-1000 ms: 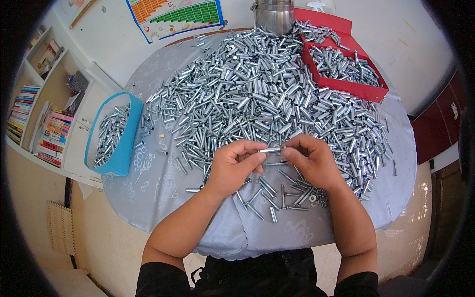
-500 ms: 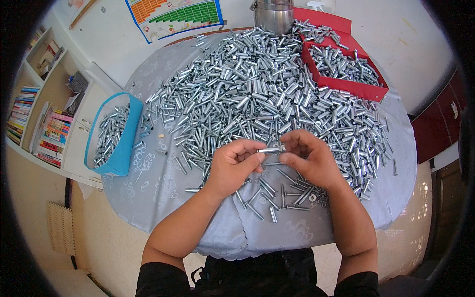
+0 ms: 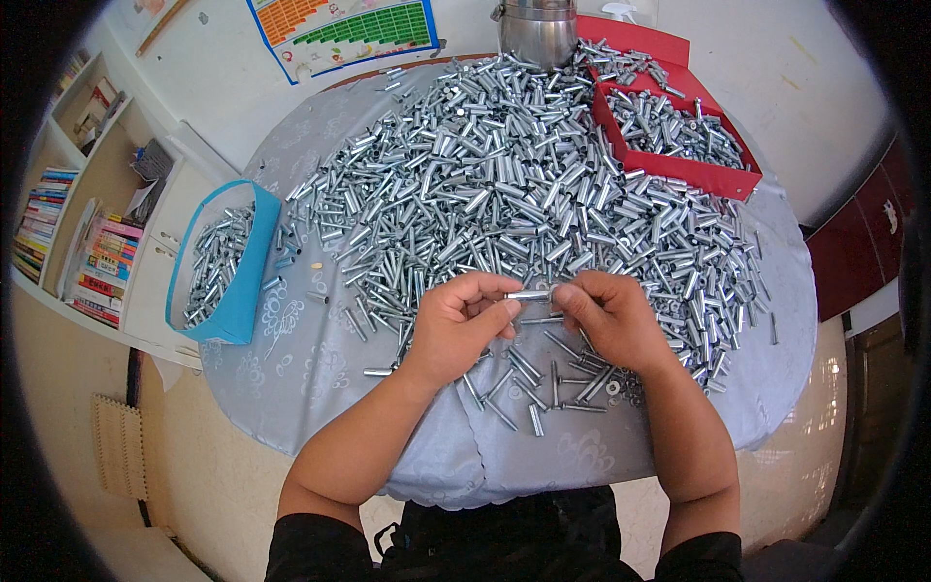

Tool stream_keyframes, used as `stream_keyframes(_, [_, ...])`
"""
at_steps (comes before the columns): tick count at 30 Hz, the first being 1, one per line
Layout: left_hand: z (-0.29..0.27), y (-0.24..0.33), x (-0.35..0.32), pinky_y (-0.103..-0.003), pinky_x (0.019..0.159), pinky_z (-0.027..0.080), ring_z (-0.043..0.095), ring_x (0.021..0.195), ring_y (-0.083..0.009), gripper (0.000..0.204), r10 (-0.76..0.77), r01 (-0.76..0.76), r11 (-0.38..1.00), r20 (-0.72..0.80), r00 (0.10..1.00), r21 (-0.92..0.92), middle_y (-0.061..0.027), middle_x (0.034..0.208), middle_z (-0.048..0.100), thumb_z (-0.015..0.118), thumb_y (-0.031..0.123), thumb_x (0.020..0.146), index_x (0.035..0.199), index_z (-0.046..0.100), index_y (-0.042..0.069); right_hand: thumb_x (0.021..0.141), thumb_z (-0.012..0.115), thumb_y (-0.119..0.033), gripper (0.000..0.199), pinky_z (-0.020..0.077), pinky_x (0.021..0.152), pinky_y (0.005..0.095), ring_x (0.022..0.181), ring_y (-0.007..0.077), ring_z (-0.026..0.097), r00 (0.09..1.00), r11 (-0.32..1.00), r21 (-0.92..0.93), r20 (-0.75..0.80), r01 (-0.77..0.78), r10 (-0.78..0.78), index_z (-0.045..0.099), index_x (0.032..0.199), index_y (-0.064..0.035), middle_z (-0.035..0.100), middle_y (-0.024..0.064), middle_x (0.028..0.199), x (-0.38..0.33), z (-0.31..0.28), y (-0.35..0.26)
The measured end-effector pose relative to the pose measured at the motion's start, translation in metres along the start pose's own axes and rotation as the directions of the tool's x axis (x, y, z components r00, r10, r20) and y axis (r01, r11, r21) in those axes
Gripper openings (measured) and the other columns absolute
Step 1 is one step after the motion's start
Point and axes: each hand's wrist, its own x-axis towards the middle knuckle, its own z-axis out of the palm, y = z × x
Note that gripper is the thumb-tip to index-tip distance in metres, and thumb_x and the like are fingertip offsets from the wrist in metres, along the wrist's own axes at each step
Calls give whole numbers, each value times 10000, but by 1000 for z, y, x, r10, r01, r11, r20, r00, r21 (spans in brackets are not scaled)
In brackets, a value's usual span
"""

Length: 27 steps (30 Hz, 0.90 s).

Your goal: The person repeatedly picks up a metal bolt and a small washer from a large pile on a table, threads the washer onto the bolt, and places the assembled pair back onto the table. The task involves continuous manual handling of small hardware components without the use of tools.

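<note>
Books with coloured spines (image 3: 102,267) stand at far left, then an open-topped light-blue bin (image 3: 254,267) with rounded ends, part filled with shiny metal pieces (image 3: 221,262). Silvery-grey satin tablecloth (image 3: 325,407), flower-patterned, creased near the front edge. Left hand (image 3: 454,325) next: thumb and forefinger pinched on the left end of a short, smooth, bright silver metal cylinder (image 3: 530,295), held above the cloth between the two hands. Its long axis runs crosswise, nearly level, one end toward each hand; it lies right of the left fingertips, left of the right ones. Left hand grips it; right is just beside or touching the other end. Below it, loose slim silver bolts (image 3: 524,364), headed, pointing various ways. Beyond, a broad heap of glossy silver tubes and rods (image 3: 504,175), with a brushed-steel round pot (image 3: 538,39) behind. Right hand (image 3: 613,315): thumb and forefinger nearly together, cannot tell if a small part sits between. Flat round washers (image 3: 613,388) nearer the body. Far right, red straight-sided box (image 3: 690,176), full of similar metal pieces.
</note>
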Motion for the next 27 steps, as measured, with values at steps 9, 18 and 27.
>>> stream_keyframes(9, [0,1,0,-220,633,521,652,707,-110,205,-3,3,1000,-1,1000,9,-82,904,689,638,-11,889,1093,640,-21,871,717,-129,158,470,653,244,711,93,569,998,997,19,13,-69,69,662,939,3,638,37,809,-1,-2,-5])
stream_keyframes(18, [1,-1,0,-229,635,523,649,705,-118,205,4,-4,1000,-2,1000,-2,-85,905,688,638,-10,889,1094,641,-20,876,715,-148,197,478,676,257,734,93,573,998,999,-25,61,-30,31,662,997,-2,639,42,815,2,-4,3])
stream_keyframes(27, [0,-1,0,-233,628,525,644,699,-119,203,-2,2,1000,3,1000,-31,-104,936,697,634,-7,892,1095,640,-25,853,743,-144,225,482,685,250,760,92,593,998,999,-3,37,-50,50,661,1003,3,655,40,833,-1,-2,-3])
